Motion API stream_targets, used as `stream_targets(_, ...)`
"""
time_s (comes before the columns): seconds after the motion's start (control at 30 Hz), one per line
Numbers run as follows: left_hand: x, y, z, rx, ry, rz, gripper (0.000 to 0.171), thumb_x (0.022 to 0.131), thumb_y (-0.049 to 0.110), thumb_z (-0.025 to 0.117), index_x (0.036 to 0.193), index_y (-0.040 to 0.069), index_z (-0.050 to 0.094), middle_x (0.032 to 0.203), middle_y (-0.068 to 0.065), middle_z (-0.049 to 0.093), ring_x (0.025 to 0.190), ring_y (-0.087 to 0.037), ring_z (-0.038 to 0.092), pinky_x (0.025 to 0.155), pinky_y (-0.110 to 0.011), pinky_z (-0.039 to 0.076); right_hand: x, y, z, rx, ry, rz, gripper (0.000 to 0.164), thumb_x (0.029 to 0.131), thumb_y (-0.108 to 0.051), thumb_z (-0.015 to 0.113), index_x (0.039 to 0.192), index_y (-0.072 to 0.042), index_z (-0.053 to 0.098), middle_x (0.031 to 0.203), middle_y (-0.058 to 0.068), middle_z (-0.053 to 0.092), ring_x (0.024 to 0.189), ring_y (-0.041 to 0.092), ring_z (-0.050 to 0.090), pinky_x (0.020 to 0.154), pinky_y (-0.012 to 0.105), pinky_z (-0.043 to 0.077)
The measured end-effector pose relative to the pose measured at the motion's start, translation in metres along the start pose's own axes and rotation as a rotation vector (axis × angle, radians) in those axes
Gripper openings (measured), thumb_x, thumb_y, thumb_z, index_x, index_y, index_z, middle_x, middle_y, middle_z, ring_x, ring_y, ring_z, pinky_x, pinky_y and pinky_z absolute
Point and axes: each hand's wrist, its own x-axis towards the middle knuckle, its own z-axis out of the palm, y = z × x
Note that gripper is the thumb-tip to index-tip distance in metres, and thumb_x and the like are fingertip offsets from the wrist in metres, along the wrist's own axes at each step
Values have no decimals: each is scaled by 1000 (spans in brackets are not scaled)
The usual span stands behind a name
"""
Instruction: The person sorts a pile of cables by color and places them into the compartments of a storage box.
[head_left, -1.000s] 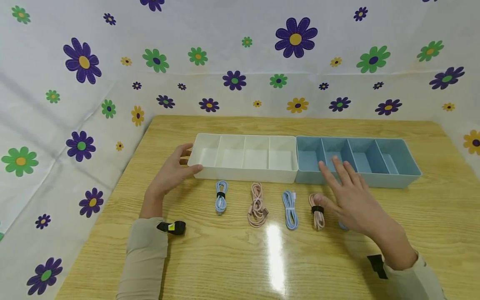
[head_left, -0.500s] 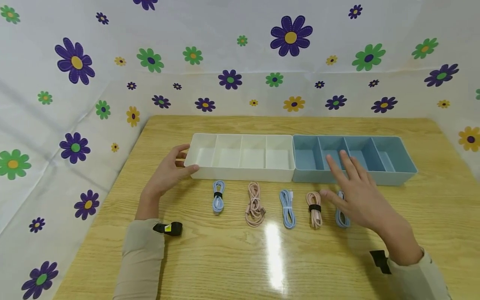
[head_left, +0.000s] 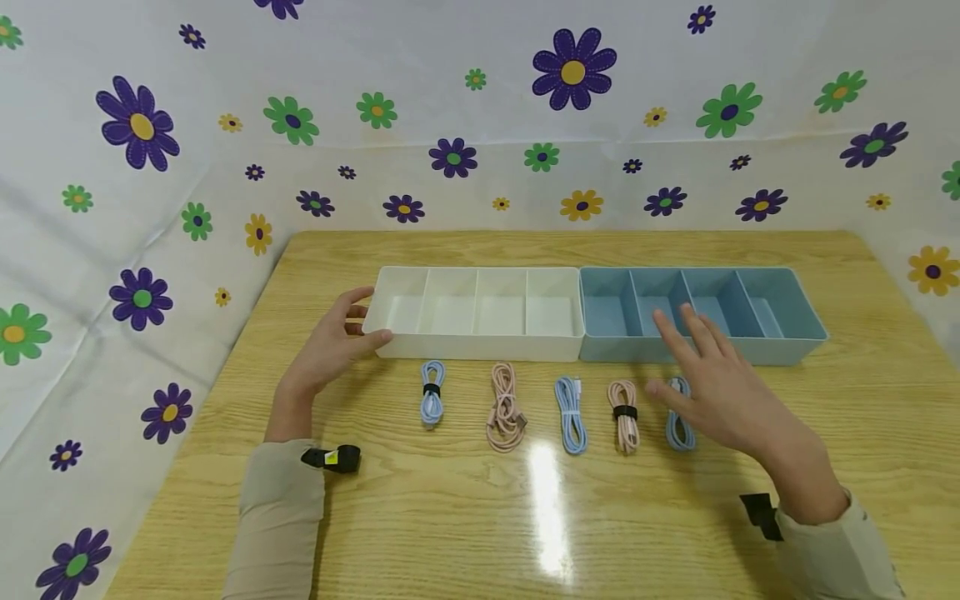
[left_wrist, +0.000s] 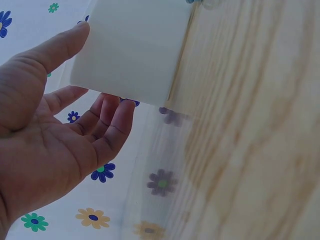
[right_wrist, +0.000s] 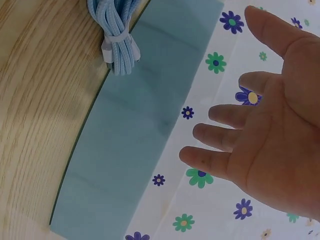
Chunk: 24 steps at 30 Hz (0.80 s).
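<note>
My left hand (head_left: 326,350) grips the left end of a white divided box (head_left: 480,348), thumb at its front rim and fingers against its end wall, as the left wrist view also shows. My right hand (head_left: 723,400) is spread over the front of a blue divided box (head_left: 780,352), palm down with nothing in it. Under its thumb side lies a coiled blue cable (head_left: 678,427), partly covered in the head view. The two boxes stand end to end, and their compartments hold nothing.
Along the boxes' front lie more coiled cables: a blue one (head_left: 431,408) with a black strap, a pink one (head_left: 504,417), a blue one (head_left: 572,421) and a pink one (head_left: 625,425) with a black strap. A flowered cloth (head_left: 480,108) hangs behind the wooden table (head_left: 420,517).
My right hand has shifted slightly right, uncovering the pink strapped cable and more of the rightmost blue cable. My left hand stays at the white box's end.
</note>
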Motion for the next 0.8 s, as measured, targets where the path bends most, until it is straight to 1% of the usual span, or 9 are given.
stream_targets(0.2, 0, 0, 0, 7, -6, -9, 83, 92, 34, 72, 158, 19, 24, 138, -20, 43, 111, -33, 49, 85, -36, 45, -1, 3, -3, -20, -14, 12, 92, 96, -37, 66, 161, -12, 6, 161, 30, 3, 141, 60, 11, 106, 73, 18)
stream_targets(0.4, -1, 1, 0, 8, -21, -24, 84, 93, 36, 71, 158, 20, 21, 140, -20, 42, 111, -34, 48, 86, -37, 44, -3, 6, -3, -31, 22, -7, 88, 93, -36, 70, 159, -7, 19, 159, 33, 10, 137, 63, 18, 104, 74, 21)
stream_targets(0.5, 0, 0, 0, 9, -24, -25, 84, 93, 37, 71, 158, 20, 21, 140, -20, 42, 110, -34, 48, 85, -37, 44, -4, 6, -4, -24, 48, -10, 84, 92, -33, 72, 156, -5, 26, 156, 35, 16, 135, 62, 23, 101, 74, 27)
stream_targets(0.67, 1, -1, 0, 19, -22, -25, 84, 93, 38, 70, 158, 21, 20, 140, -20, 41, 110, -34, 48, 85, -37, 44, -7, 6, -6, 34, 62, 10, 73, 92, -28, 73, 150, -3, 36, 143, 37, 28, 126, 57, 34, 90, 71, 38)
stream_targets(0.8, 1, -2, 0, 24, -21, -20, 85, 93, 38, 70, 159, 20, 20, 141, -20, 41, 111, -34, 48, 85, -37, 44, -9, 7, -8, 84, 32, 40, 65, 93, -28, 71, 145, -3, 40, 133, 33, 33, 115, 48, 41, 82, 63, 44)
